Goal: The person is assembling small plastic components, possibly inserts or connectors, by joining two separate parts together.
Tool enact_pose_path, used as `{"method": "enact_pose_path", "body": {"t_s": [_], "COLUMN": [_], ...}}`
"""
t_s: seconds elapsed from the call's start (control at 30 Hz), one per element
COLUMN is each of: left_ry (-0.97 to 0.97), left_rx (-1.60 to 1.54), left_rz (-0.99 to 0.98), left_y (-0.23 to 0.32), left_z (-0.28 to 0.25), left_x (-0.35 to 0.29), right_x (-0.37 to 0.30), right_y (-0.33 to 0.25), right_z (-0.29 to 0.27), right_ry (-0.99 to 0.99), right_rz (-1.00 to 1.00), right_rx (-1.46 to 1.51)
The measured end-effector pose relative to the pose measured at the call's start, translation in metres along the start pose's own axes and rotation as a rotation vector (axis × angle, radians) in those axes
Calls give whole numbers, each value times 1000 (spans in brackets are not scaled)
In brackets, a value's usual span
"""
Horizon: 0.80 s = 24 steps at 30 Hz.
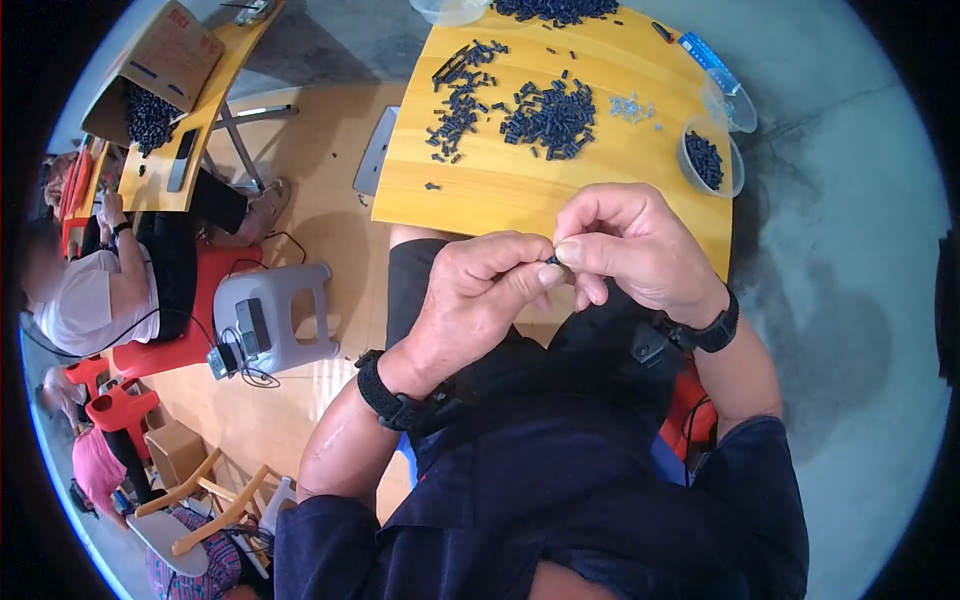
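Left hand and right hand pinched small dark piece between fingertips, near yellow table. Tabletop bore 3 dark piles, clear tub. Grey stool stood left on tan floor.

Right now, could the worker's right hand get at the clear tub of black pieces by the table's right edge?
Probably yes: the right hand is near the clear tub, with nothing visible between them. Both it and the left hand pinch a small dark part, so it may first need to let go.
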<state>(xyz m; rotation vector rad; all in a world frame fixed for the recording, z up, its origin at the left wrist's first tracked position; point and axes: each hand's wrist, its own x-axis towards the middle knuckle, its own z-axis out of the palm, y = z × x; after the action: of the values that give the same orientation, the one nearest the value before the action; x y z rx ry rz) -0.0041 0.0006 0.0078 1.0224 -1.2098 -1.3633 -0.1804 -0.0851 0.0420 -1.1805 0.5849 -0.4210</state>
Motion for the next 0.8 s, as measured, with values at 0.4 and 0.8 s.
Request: {"method": "enact_pose_path", "body": {"t_s": [0.4, 0.8], "left_ry": [-4, 31], "left_rx": [67, -12], "left_rz": [86, 200], "left_y": [11, 1], "left_z": [-2, 1], "left_x": [-3, -3], "right_x": [-7, -10], "right_y": [-5, -8], "right_z": [8, 11], "right_ry": [21, 70], "right_rz": [-62, 77], "right_rx": [-5, 218]}}
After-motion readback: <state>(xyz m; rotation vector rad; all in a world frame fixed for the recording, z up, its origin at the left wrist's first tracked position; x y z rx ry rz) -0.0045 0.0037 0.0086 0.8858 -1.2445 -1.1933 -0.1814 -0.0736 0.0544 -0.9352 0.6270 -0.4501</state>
